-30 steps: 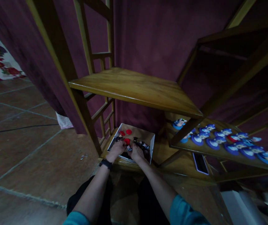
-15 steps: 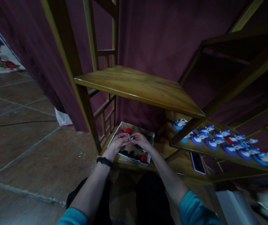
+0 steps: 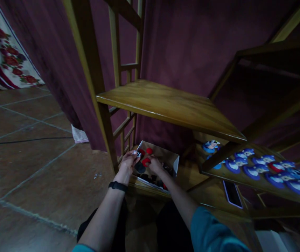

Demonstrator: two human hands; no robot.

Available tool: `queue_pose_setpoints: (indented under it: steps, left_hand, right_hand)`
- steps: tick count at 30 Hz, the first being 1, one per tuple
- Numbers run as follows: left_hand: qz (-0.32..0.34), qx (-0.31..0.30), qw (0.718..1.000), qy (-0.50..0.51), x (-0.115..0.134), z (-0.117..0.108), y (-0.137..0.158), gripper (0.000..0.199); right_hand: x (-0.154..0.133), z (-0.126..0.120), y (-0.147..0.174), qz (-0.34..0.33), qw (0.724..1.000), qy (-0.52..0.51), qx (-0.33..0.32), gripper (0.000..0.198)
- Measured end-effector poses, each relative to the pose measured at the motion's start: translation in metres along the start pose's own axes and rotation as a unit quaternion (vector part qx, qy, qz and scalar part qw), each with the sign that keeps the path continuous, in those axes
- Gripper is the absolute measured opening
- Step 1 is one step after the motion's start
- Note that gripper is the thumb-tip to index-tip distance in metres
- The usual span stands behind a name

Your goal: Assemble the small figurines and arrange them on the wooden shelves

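My left hand (image 3: 128, 163) is closed on a small black-and-white piece (image 3: 139, 154) at the left side of an open box (image 3: 176, 164). Inside the box, my right hand (image 3: 155, 165) pinches a red rounded piece (image 3: 146, 161). Just behind it lies another red round piece (image 3: 149, 151). Dark pieces (image 3: 150, 177) are gathered along the box's near side, and a dark disc (image 3: 139, 167) lies below my left hand. What exactly these small parts are is too dim to make out.
The box stands on the low wooden shelf, under a higher shelf board (image 3: 165, 99). To the right, several blue-based figurines (image 3: 256, 170) stand in rows on another board. A phone (image 3: 232, 193) lies below them. A wooden post (image 3: 97, 87) rises at the left.
My hands have moved apart. The left keeps the black-and-white piece, while the right has let go of it and taken hold of a red piece in the box. The view has shifted slightly.
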State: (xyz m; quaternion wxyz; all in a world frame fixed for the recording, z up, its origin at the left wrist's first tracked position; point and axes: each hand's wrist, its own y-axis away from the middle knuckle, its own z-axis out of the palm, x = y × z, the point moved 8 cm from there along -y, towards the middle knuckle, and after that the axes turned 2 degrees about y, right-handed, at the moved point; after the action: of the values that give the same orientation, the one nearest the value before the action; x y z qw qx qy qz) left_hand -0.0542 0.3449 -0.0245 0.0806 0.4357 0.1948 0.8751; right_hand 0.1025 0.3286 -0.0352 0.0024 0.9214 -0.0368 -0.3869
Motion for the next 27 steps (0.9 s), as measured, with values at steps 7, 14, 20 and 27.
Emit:
queue_pose_setpoints:
  steps: [7,14,20,27]
  left_hand:
    - [-0.012,-0.013,1.0,0.002,-0.002,0.002,-0.003,0.026]
    - [-0.021,-0.087,0.996,-0.015,-0.008,0.019,0.011,0.027]
    - [0.038,-0.154,0.985,-0.068,-0.005,0.043,0.032,0.033]
    - [0.091,-0.206,0.967,-0.118,-0.002,0.056,0.046,0.034]
  right_hand:
    - [0.005,0.006,0.008,0.017,0.999,-0.05,0.01,0.045]
    - [0.01,0.007,0.035,0.085,0.864,-0.494,-0.048,0.028]
    - [0.005,0.008,0.055,0.148,0.722,-0.674,-0.05,0.015]
    - [-0.013,-0.012,0.062,0.129,0.721,-0.681,0.008,0.012]
